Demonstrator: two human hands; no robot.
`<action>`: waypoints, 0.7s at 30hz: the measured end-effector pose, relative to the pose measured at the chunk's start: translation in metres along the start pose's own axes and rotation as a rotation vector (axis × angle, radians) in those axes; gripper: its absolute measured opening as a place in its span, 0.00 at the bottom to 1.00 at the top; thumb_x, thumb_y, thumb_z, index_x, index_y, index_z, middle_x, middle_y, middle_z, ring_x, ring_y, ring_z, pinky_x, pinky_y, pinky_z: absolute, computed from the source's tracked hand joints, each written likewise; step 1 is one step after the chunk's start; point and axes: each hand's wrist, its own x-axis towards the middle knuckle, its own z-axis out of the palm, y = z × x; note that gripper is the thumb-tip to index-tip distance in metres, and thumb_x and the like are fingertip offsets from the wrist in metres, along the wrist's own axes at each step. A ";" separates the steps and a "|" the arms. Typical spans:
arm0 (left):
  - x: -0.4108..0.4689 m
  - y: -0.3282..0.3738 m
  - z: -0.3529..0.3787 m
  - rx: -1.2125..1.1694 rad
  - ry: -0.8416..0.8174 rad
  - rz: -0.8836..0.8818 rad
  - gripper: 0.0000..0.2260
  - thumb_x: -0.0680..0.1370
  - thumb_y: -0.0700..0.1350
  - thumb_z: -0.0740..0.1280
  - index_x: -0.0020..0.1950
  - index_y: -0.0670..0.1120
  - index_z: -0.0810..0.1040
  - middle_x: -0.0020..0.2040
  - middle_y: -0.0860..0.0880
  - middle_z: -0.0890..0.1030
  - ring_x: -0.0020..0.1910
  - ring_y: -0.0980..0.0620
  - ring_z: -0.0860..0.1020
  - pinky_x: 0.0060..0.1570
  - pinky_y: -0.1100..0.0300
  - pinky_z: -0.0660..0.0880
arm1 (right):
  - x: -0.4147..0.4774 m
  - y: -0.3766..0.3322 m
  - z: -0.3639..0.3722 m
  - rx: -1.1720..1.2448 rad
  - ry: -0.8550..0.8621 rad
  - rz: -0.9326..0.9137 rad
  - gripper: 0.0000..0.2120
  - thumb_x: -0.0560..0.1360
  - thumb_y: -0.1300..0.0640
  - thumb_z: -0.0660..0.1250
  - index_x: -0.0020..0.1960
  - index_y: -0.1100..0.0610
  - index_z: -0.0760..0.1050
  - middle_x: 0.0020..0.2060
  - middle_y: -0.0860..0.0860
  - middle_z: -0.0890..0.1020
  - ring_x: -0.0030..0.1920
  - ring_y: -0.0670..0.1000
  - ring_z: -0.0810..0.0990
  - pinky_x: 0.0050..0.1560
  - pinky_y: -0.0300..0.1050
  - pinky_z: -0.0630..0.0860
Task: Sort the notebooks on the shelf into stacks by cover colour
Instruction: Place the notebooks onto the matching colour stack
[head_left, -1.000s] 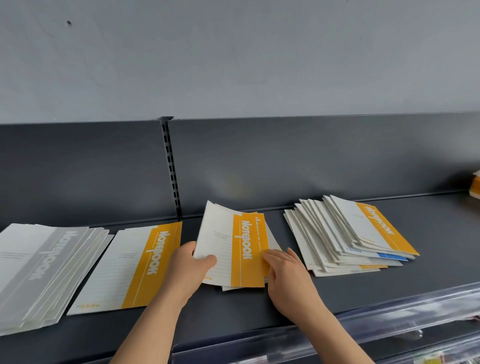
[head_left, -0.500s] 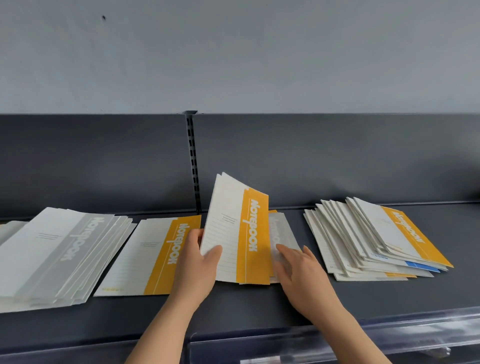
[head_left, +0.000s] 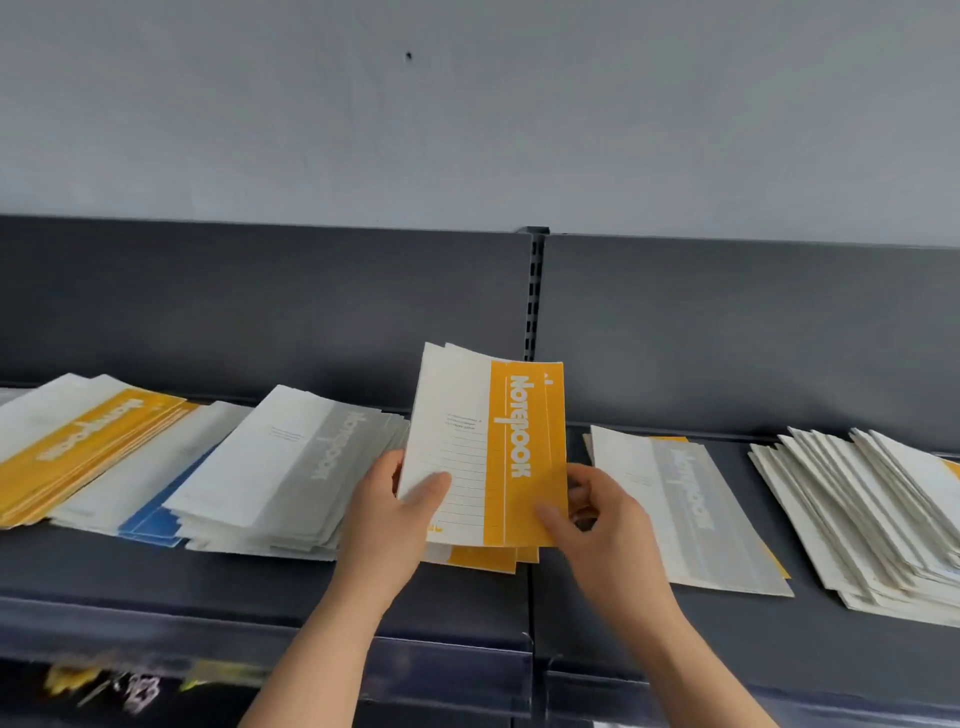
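My left hand (head_left: 392, 519) and right hand (head_left: 610, 525) each pinch a lower edge of the orange-banded white paper notebooks (head_left: 483, 447), held upright, I judge, to square them before laying them on the flat orange-banded notebook (head_left: 483, 558) directly beneath the grip.

On your shelf (head_left: 260, 571), left to right:
- far-left stack (head_left: 88, 447);
- second stack (head_left: 291, 467) just beside it;
- bundle of notebooks (head_left: 488, 447), upright between your left hand (head_left: 384, 519) and right hand (head_left: 608, 525), over flat notebooks (head_left: 483, 558);
- short pile (head_left: 685, 509) just right of it;
- far-right stack (head_left: 872, 519).
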 end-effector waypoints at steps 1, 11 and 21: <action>0.002 -0.004 -0.009 0.038 0.002 0.011 0.09 0.78 0.48 0.66 0.57 0.54 0.73 0.54 0.59 0.78 0.46 0.61 0.77 0.31 0.73 0.73 | 0.000 -0.004 0.008 0.002 -0.007 -0.002 0.19 0.73 0.53 0.70 0.63 0.51 0.72 0.42 0.44 0.80 0.42 0.44 0.79 0.40 0.35 0.77; 0.036 -0.031 -0.035 0.323 -0.151 0.056 0.15 0.79 0.39 0.61 0.66 0.48 0.70 0.60 0.53 0.76 0.50 0.57 0.73 0.37 0.73 0.69 | -0.005 -0.015 0.059 -0.290 0.060 0.088 0.26 0.74 0.48 0.68 0.69 0.51 0.66 0.40 0.43 0.76 0.43 0.45 0.77 0.43 0.40 0.76; 0.035 -0.038 -0.029 0.563 -0.239 0.149 0.22 0.77 0.35 0.62 0.70 0.43 0.64 0.67 0.46 0.68 0.65 0.48 0.69 0.63 0.56 0.71 | -0.011 -0.016 0.068 -0.666 0.080 0.070 0.25 0.76 0.44 0.63 0.70 0.53 0.67 0.55 0.49 0.76 0.56 0.51 0.74 0.60 0.45 0.68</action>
